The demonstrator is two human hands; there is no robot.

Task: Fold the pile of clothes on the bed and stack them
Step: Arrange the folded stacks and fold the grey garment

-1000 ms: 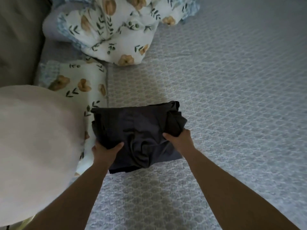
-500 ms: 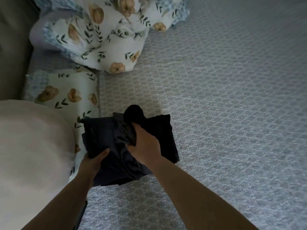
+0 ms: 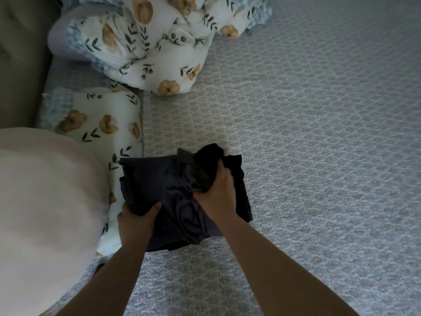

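We see both forearms reaching forward from the lower edge over the bed [image 3: 319, 133]. The left hand [image 3: 134, 221] grasps the near left edge of the dark garment [image 3: 159, 185], thumb on top and fingers tucked beneath. The right hand [image 3: 217, 192] lies on the garment's middle, its grip clenched round a bunched fold of the cloth that rises above the knuckles. The garment sits partly folded on the grey patterned bedcover, its left edge touching the floral pillow [image 3: 100, 124]. We note no container. A crumpled floral duvet [image 3: 150, 42] lies farther back, well apart from the garment. A pale rounded shape [image 3: 45, 213], out of focus, hides the left side and overlaps the pillow; we cannot tell what it is.
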